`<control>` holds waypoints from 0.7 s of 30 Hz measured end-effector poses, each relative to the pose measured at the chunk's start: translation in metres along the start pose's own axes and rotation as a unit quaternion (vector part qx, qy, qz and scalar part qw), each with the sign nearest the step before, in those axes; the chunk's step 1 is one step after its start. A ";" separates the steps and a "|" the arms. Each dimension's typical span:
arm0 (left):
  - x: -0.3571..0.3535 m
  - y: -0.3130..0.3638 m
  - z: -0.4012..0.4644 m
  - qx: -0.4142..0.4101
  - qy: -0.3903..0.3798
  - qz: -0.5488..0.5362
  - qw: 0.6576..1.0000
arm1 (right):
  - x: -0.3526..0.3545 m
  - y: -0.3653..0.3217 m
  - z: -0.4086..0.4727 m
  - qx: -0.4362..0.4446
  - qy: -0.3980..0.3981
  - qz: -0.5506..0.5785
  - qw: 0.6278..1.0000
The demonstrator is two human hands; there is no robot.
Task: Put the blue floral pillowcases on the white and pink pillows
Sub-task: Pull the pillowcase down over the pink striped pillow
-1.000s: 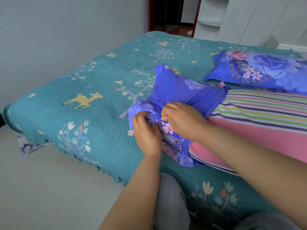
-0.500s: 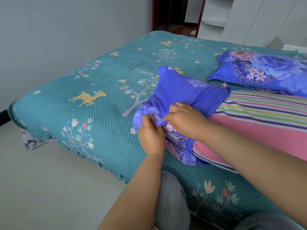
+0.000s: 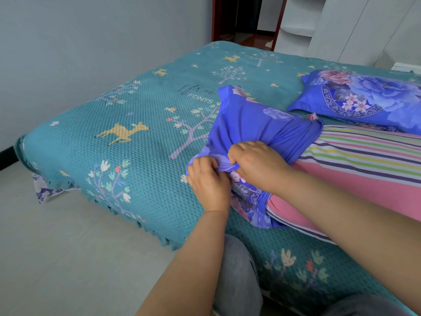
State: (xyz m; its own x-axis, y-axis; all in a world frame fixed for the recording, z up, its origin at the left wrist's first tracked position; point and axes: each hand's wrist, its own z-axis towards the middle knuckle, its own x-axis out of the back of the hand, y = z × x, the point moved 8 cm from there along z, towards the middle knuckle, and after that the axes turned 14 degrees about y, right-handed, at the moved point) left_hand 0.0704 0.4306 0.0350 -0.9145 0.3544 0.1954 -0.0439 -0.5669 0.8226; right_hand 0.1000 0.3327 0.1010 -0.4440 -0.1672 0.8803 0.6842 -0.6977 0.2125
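The blue floral pillowcase (image 3: 255, 128) sits bunched over the left end of the striped pink and white pillow (image 3: 364, 169), which lies on the teal bedspread (image 3: 141, 165) near the bed's front edge, stretching off toward 3 o'clock. Only that end of the pillow is covered; the rest shows its coloured stripes and pink band. The case's gathered opening crosses the pillow from about 1 o'clock down to 6 o'clock.

Both hands meet at the near side of the case, knuckles nearly touching. The left hand (image 3: 208, 184) has its fingers curled into a fold of the blue fabric at the case's 7 o'clock corner. The right hand (image 3: 257, 166), just beside it at 2 o'clock, pinches the same gathered fold with fingers curled down over it.

At 1 o'clock from the hands, well apart, a second pillow (image 3: 369, 99) already in a blue floral case lies flat on the bedspread. Beyond the bed at 12 o'clock stand a dark doorway (image 3: 246, 17) and white cupboards (image 3: 355, 26). Grey trouser legs (image 3: 237, 279) show at 6 o'clock.
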 end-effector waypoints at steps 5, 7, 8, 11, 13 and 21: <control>-0.001 -0.005 0.000 0.002 -0.013 0.036 0.999 | -0.002 -0.001 0.000 0.036 0.007 -0.017 0.999; -0.001 0.000 0.000 0.001 -0.007 0.037 0.999 | 0.003 0.000 0.002 0.031 0.024 0.004 0.999; 0.000 -0.001 0.000 0.021 -0.003 0.036 0.999 | 0.004 -0.003 0.001 0.038 0.022 0.010 0.999; 0.002 -0.008 0.001 0.077 0.001 0.038 0.996 | 0.007 -0.009 -0.004 0.071 0.053 0.005 0.996; 0.003 -0.008 0.003 0.054 -0.001 0.041 0.998 | 0.008 -0.007 -0.010 0.083 0.073 0.004 0.994; 0.006 0.004 0.004 -0.091 -0.001 0.063 0.994 | 0.001 0.002 -0.009 0.045 0.084 -0.046 0.994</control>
State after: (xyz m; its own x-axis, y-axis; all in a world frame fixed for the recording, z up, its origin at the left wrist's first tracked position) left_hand 0.0664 0.4331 0.0415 -0.9162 0.2746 0.2920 -0.0020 -0.7317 0.6817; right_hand 0.0958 0.3251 0.0980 -0.5925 -0.2251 0.7735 0.6816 -0.6518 0.3324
